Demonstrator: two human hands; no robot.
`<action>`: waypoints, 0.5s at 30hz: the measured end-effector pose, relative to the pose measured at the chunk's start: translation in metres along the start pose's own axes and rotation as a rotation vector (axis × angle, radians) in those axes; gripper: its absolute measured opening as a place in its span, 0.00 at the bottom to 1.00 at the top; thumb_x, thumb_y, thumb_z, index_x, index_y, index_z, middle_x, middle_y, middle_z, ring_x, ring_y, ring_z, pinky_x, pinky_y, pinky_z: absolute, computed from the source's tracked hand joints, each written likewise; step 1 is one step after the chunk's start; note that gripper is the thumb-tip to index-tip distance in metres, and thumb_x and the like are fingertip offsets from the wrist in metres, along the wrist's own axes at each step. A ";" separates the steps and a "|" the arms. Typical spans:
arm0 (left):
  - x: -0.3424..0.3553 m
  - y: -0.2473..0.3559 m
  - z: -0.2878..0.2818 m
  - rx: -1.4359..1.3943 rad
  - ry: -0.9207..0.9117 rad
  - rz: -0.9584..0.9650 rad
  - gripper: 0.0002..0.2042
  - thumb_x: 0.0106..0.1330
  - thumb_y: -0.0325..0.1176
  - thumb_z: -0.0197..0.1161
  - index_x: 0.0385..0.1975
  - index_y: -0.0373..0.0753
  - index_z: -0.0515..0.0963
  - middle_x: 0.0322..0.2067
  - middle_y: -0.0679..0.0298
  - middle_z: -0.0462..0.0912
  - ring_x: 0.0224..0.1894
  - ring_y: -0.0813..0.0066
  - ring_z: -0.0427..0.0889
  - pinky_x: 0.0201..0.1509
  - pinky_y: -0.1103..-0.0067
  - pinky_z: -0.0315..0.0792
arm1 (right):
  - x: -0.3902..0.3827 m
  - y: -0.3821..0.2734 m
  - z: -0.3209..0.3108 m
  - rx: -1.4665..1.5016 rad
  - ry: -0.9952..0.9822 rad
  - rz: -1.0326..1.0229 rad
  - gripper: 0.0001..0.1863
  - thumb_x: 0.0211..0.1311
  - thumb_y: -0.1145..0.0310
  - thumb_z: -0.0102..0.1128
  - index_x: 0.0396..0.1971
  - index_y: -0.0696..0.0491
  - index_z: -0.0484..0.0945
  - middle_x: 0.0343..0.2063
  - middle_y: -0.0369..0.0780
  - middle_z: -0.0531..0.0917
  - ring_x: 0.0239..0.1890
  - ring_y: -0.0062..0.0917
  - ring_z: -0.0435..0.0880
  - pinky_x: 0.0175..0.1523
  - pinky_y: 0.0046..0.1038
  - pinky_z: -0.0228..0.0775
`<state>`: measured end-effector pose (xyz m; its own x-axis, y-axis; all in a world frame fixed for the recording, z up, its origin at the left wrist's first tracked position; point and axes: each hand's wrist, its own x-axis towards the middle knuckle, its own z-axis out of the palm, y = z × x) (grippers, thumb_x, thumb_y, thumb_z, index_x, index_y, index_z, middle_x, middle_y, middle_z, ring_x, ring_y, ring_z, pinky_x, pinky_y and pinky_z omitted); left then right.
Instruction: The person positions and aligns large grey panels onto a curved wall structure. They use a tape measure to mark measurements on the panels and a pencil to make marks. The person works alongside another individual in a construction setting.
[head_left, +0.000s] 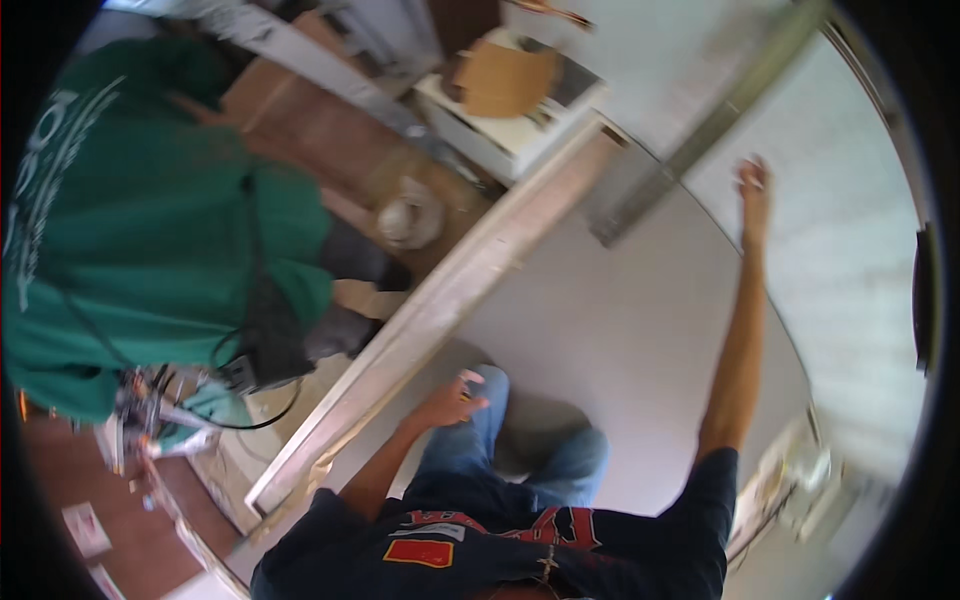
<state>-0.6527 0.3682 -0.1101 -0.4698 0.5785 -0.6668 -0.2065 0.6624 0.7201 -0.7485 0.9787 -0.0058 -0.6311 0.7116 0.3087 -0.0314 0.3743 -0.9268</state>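
My left hand (456, 402) is over my left thigh, its thumb and fingers apart; a small dark spot shows between them, too unclear to name. My right arm stretches forward, and my right hand (753, 190) is up close to the pale wall (840, 220), fingers curled. A small whitish bit shows at its fingertips, too small to name. To the left of that hand, a long grey-green strip (715, 125) runs slantwise, blurred. A long pale beam or panel edge (440, 300) crosses diagonally beyond my left hand, touched by neither hand.
A person in a green top (170, 240) bends at the left, with a black bag (265, 335) at the waist. A white cabinet (465, 115) bears a round tan piece (512, 78). Grey floor (610, 310) lies before my knees; clutter (805, 465) sits at lower right.
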 end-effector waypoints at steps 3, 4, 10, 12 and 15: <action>0.002 0.003 -0.013 -0.050 -0.007 -0.046 0.26 0.61 0.44 0.65 0.53 0.36 0.67 0.22 0.63 0.76 0.26 0.79 0.76 0.29 0.80 0.69 | 0.065 -0.013 0.028 -0.033 0.045 0.127 0.49 0.57 0.43 0.61 0.67 0.59 0.49 0.60 0.47 0.68 0.64 0.35 0.65 0.66 0.42 0.54; 0.001 0.003 -0.014 -0.039 0.003 -0.064 0.26 0.61 0.45 0.65 0.53 0.35 0.67 0.23 0.63 0.77 0.26 0.78 0.77 0.30 0.80 0.70 | 0.074 -0.029 0.040 -0.065 0.055 0.131 0.51 0.56 0.44 0.63 0.68 0.60 0.48 0.60 0.47 0.67 0.62 0.34 0.67 0.62 0.37 0.59; 0.006 -0.009 -0.013 -0.056 0.036 -0.146 0.27 0.61 0.48 0.64 0.52 0.34 0.69 0.25 0.61 0.79 0.28 0.74 0.78 0.34 0.78 0.71 | 0.118 -0.017 0.074 0.313 0.081 0.196 0.28 0.63 0.51 0.58 0.53 0.58 0.69 0.47 0.41 0.77 0.48 0.25 0.75 0.55 0.30 0.66; 0.011 0.001 -0.021 -0.049 0.016 -0.190 0.27 0.61 0.48 0.64 0.52 0.35 0.70 0.27 0.60 0.80 0.29 0.74 0.78 0.34 0.77 0.71 | 0.132 -0.007 0.074 0.256 0.132 0.031 0.25 0.66 0.55 0.55 0.53 0.59 0.70 0.47 0.41 0.77 0.49 0.24 0.75 0.55 0.28 0.66; 0.023 -0.007 -0.021 -0.096 0.043 -0.201 0.25 0.60 0.49 0.64 0.51 0.37 0.71 0.29 0.59 0.80 0.31 0.73 0.79 0.36 0.77 0.72 | 0.143 -0.004 0.086 0.002 0.180 -0.093 0.23 0.70 0.55 0.44 0.54 0.56 0.72 0.51 0.43 0.76 0.55 0.30 0.72 0.61 0.31 0.60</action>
<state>-0.6800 0.3668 -0.1262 -0.4466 0.4170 -0.7916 -0.3794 0.7130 0.5897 -0.9055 1.0279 0.0232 -0.4765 0.7688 0.4265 -0.0847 0.4427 -0.8927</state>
